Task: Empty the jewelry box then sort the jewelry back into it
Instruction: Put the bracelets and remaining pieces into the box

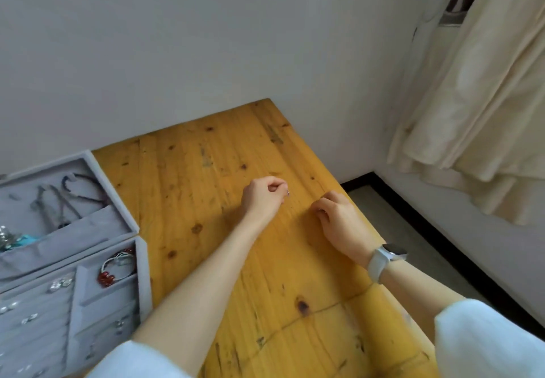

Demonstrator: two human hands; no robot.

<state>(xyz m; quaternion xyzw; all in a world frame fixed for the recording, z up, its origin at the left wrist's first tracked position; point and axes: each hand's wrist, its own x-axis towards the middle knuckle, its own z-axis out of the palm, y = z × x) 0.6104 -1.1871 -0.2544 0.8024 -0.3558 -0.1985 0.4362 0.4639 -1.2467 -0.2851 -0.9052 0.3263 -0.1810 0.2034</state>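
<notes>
Both forearms extend toward frame centre. Left hand (264, 196) pinches with curled fingers; right hand (339, 218), fingers curled, lies centre-right.

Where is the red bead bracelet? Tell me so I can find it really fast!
Look at the grey jewelry box at the left end of the yellow wooden table. In its lower tray, find the compartment at the top right corner, nearest the bare wood. The red bead bracelet lies there, the only bright red thing among silvery pieces.

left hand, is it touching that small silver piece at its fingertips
Touching. The head view shows the left hand with its fingertips curled and pinching the small silver piece, no gap between them.
</notes>
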